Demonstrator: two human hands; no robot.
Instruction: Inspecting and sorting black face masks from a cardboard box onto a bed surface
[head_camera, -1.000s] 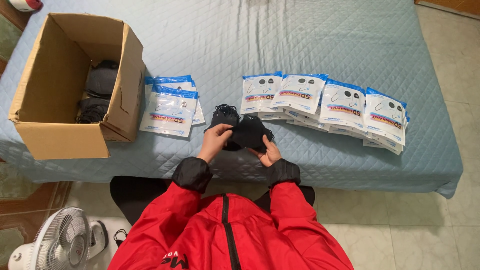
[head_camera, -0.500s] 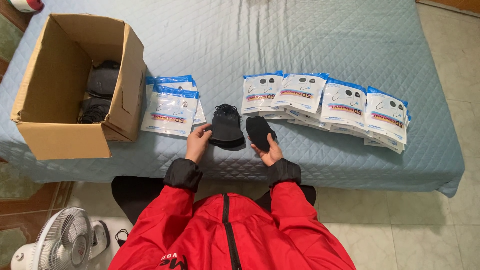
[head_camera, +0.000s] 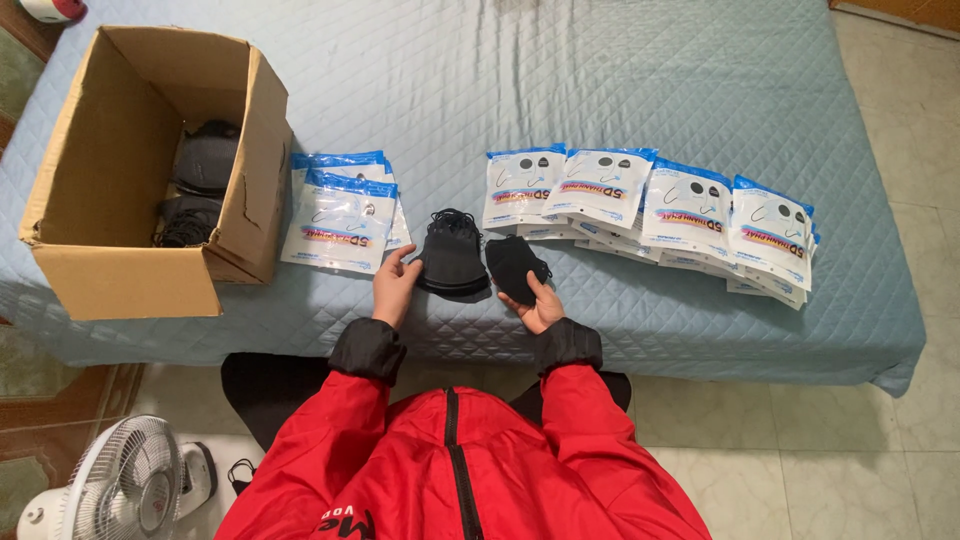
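A small stack of black face masks (head_camera: 452, 256) lies on the blue quilted bed (head_camera: 560, 90) in front of me. My left hand (head_camera: 394, 285) rests against the stack's left edge with fingers spread. My right hand (head_camera: 536, 303) holds a single black mask (head_camera: 515, 267) lifted just right of the stack. Both arms wear red jacket sleeves with black cuffs.
An open cardboard box (head_camera: 120, 270) with black masks inside stands at the left. Beside it lie blue-and-white mask packets (head_camera: 342, 215). A row of several such packets (head_camera: 650, 205) spreads at the right. A white fan (head_camera: 125, 490) stands on the floor.
One second ago both hands held the black masks together. They have since parted: the stack lies on the bed by my left hand, and my right hand holds one mask apart.
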